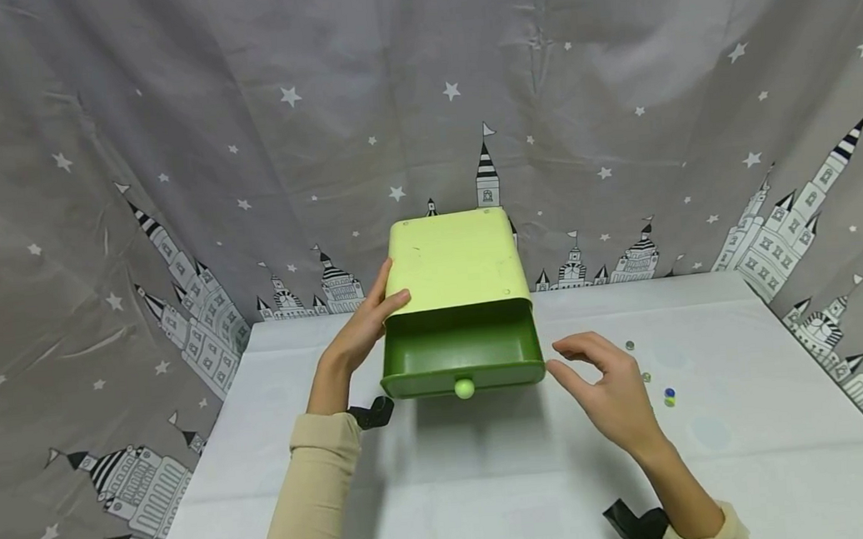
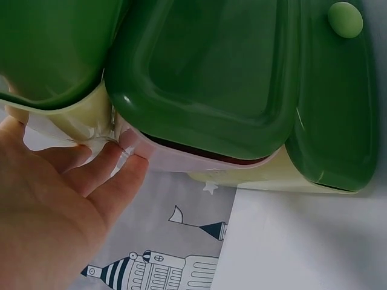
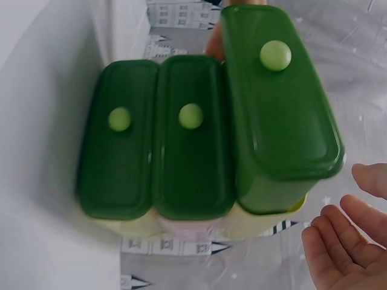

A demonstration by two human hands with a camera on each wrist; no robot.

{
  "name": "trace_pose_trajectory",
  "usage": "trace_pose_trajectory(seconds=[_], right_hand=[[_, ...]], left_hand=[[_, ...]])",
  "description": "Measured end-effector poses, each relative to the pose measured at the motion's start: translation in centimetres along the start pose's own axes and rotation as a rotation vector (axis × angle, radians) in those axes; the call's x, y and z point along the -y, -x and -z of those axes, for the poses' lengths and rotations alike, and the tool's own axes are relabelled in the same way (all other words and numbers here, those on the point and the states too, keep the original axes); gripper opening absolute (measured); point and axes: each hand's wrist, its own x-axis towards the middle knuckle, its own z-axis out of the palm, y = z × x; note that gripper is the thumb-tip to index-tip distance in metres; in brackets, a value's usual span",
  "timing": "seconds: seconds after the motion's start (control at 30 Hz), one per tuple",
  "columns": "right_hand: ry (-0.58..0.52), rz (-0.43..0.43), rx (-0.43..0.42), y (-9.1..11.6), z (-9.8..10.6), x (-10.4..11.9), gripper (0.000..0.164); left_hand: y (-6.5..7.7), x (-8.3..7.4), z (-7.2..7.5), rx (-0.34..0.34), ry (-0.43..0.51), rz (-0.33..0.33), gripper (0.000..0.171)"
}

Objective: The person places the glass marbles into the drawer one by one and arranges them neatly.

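A light green cabinet point(image 1: 452, 260) stands at the back of the white table point(image 1: 491, 482). It has three dark green drawers, and the top drawer point(image 1: 460, 355) is pulled out and empty, with its round knob point(image 1: 465, 388) facing me. My left hand point(image 1: 386, 288) lies flat against the cabinet's left side, fingers straight, thumb at the top front edge. In the left wrist view those fingers point(image 2: 115, 163) touch the pale wall. My right hand point(image 1: 569, 358) hovers open just right of the drawer's front corner and holds nothing. The right wrist view shows the top drawer point(image 3: 278, 121) sticking out past the two shut drawers point(image 3: 154, 136).
Several small marbles lie on the table right of my right hand, one clear point(image 1: 630, 345) and one blue and yellow point(image 1: 669, 396). A grey cloth with stars and castles point(image 1: 171, 196) hangs behind and beside the table.
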Motion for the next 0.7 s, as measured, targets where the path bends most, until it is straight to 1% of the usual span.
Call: trace_pose_trajectory(seconds=[0.2,0.47,0.7], right_hand=[[0.033,-0.028,-0.03,1.4,1.2,-1.0,0.022],[0.066,-0.063,-0.072,3.3,2.9,-3.0,0.027],[0.111,-0.123,-0.095,4.9,4.8,-4.6,0.022]], left_hand=[[0.2,-0.2,-0.1,-0.004,-0.003,0.005,0.081],[0.2,-0.1,0.0,-0.012,0.011,0.008,0.081],[0.1,-0.2,-0.2,-0.007,0.014,-0.003,0.081]])
